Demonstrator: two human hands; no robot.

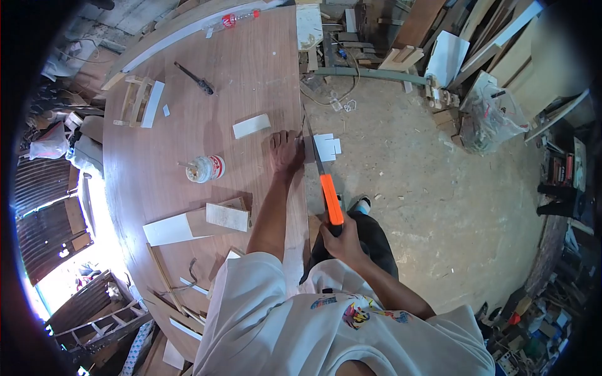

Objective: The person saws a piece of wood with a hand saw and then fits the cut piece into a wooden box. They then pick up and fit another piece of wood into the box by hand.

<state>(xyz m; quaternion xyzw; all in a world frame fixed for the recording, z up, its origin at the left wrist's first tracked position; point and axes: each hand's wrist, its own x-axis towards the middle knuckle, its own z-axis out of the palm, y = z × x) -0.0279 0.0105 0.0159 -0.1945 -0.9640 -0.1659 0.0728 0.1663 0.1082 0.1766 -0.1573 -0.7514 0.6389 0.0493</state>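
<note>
My right hand (340, 239) is wrapped round the black-and-orange handle of a handsaw (330, 197). Its thin blade points away from me along the table's right edge. On the wooden tabletop (188, 141), by that edge, my left hand (287, 151) presses down with fingers stretched forward, just left of the blade. A brownish piece (308, 148) shows between this hand and the blade; how far it runs under the palm is hidden. Right of the blade are white pieces (327, 147). A loose white block (251, 126) lies left of my left fingers.
On the table are a jar (205, 168) with a red-and-white label, white-faced boards (227, 217), a dark tool (194, 78), a small wooden frame (139, 102) and a plastic bottle (235, 19). Planks (483, 44) and a plastic bag (492, 119) stand at the far right.
</note>
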